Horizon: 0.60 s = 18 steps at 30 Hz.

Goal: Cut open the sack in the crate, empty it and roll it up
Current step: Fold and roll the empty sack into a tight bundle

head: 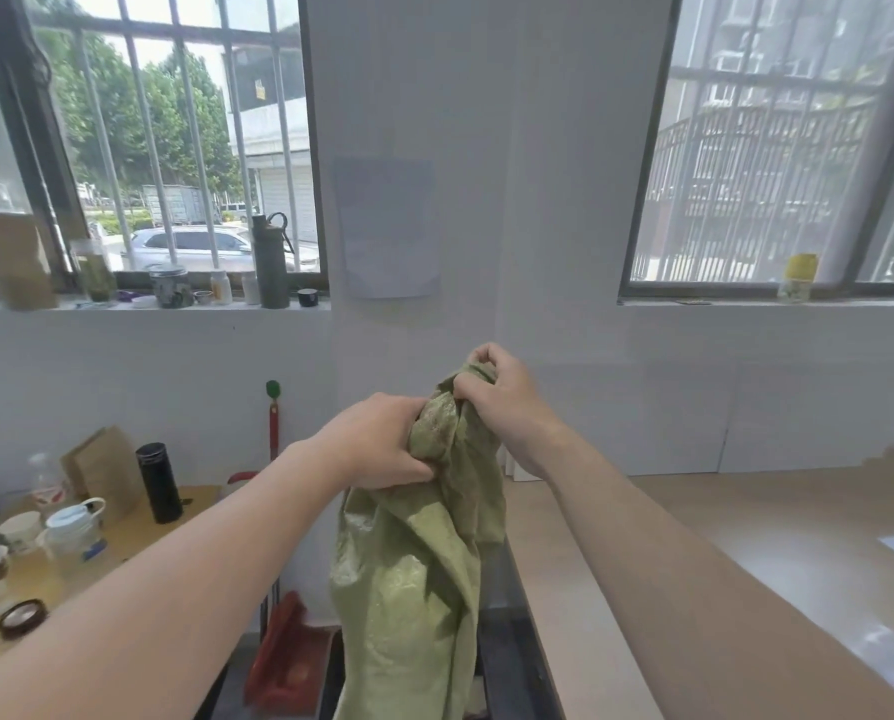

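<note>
A: Free room? 
B: 3 o'clock, the tan counter [746, 517] is mostly bare, open air above it. 12 o'clock, only the white wall [486, 200].

A: Obstacles? 
B: 9 o'clock, the yellow table [123, 548] is packed: black flask [159, 483], cups [73, 532], tape roll [21, 618]. 6 o'clock, the hanging green sack [414, 589] fills the gap, red dustpan [284, 662] just beside it.

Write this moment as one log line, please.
left hand: gripping green sack | right hand: gripping sack top | sack: lifted, hanging limp

Green woven sack [414, 579] looks slightly glossy, crinkled plastic cloth.
</note>
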Motion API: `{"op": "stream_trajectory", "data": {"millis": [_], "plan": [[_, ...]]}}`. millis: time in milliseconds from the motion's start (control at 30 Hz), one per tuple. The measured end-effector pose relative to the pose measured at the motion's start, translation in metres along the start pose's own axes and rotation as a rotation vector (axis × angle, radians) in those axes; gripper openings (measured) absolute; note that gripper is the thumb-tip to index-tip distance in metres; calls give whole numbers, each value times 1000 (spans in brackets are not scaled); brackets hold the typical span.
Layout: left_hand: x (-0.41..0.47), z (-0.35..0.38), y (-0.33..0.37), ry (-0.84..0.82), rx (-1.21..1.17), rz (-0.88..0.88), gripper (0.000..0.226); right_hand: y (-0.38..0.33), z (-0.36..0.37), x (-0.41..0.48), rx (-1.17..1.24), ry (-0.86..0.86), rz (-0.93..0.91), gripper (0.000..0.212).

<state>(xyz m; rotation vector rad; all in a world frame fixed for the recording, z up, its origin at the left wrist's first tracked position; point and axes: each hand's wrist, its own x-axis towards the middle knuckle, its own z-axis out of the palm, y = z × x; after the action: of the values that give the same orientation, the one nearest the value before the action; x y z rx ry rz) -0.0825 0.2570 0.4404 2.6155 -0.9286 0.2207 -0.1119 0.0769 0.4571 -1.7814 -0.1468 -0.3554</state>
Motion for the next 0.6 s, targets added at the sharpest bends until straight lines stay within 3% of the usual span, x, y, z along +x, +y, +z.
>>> {"op": "stream_trajectory", "data": {"millis": [133, 200, 267, 333, 367, 467, 533, 600], "plan": [[4, 0, 10, 51, -95, -59, 18, -1, -4, 1, -23, 41, 15, 26], [8, -1, 9, 85, -132, -115, 15, 1, -8, 1, -213, 86, -173, 36], [12, -4, 8, 100, -189, -171, 17, 2, -15, -1, -580, 176, -488, 43], [16, -10, 11, 108, -228, -202, 18, 4, -20, -3, -932, 72, -736, 60], [18, -13, 12, 96, -238, -228, 19, 5, -18, -4, -1079, -48, -761, 74], [23, -18, 16, -17, -314, -318, 14, 17, -8, -4, -1331, -259, -618, 106], [24, -18, 16, -89, -416, -329, 22, 28, -2, 1, -1326, -205, -602, 98], [23, -17, 18, -157, -454, -325, 16, 36, 2, 7, -1312, -94, -640, 63]]}}
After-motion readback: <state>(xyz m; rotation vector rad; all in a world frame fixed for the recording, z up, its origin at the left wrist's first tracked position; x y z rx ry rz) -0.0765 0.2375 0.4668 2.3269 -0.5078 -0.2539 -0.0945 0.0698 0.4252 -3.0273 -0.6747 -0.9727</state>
